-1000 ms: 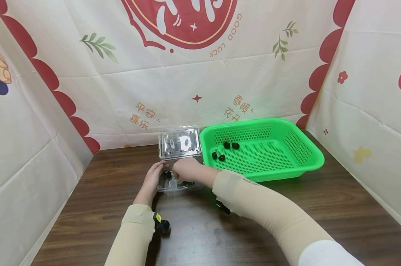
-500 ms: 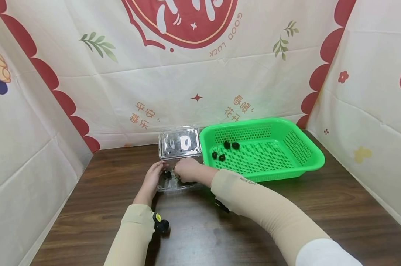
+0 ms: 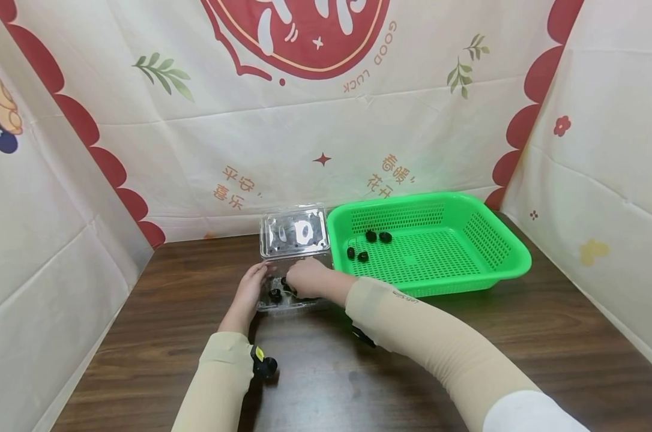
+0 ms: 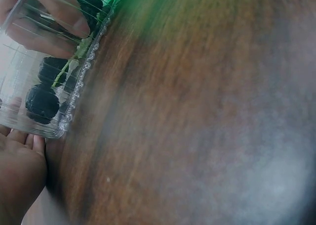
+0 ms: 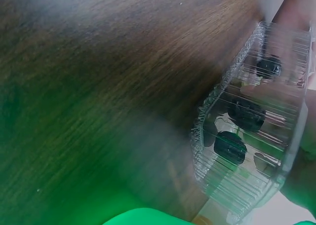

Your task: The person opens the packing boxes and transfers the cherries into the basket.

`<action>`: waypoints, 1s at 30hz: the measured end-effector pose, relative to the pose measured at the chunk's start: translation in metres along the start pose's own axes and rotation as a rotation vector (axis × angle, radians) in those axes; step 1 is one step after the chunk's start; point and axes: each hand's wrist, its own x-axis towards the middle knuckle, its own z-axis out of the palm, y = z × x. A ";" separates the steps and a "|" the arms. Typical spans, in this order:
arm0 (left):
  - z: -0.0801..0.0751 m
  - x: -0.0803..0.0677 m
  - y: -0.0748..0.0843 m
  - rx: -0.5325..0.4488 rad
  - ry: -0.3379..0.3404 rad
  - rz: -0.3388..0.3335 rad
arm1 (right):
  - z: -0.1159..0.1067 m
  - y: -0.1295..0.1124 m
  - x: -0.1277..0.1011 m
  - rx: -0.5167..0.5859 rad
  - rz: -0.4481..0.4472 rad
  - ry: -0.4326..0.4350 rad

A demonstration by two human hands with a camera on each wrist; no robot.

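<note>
The clear plastic clamshell box stands on the table with its lid folded back. My left hand rests along its left end, fingers fairly straight against the wall. Inside the box, my right hand has its fingers bent down and pinches a green stem by the cherries. Two dark cherries show near the box's left end. Further dark cherries sit under and beside the right hand, seen through the ribbed wall in the right wrist view. In the head view that hand covers the box's right part.
Right beside the box is a green plastic basket. Several dark cherries with stems lie at its left end. The brown wooden table meets a printed cloth backdrop behind, with cloth walls at both sides.
The cherry near my left hand has shifted toward the front of the box, and another dark cherry now shows beside the right fingers. My left hand stays in place; the right moves only slightly.
</note>
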 end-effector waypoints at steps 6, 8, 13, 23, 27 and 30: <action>0.000 -0.002 0.001 0.004 -0.007 -0.003 | -0.002 0.000 0.000 0.021 -0.003 0.028; 0.000 -0.002 0.001 0.005 -0.007 -0.004 | -0.003 0.000 0.000 0.029 -0.003 0.031; 0.000 -0.002 0.001 0.015 -0.001 -0.003 | -0.005 -0.002 -0.001 0.057 0.006 0.025; 0.000 -0.001 0.002 0.021 -0.005 -0.013 | -0.013 -0.003 -0.007 0.059 0.017 0.041; 0.000 -0.001 0.002 0.018 0.001 -0.016 | -0.013 -0.003 -0.008 0.024 0.005 0.063; 0.001 -0.001 0.003 0.011 0.012 -0.019 | -0.014 -0.003 -0.009 0.001 -0.007 0.081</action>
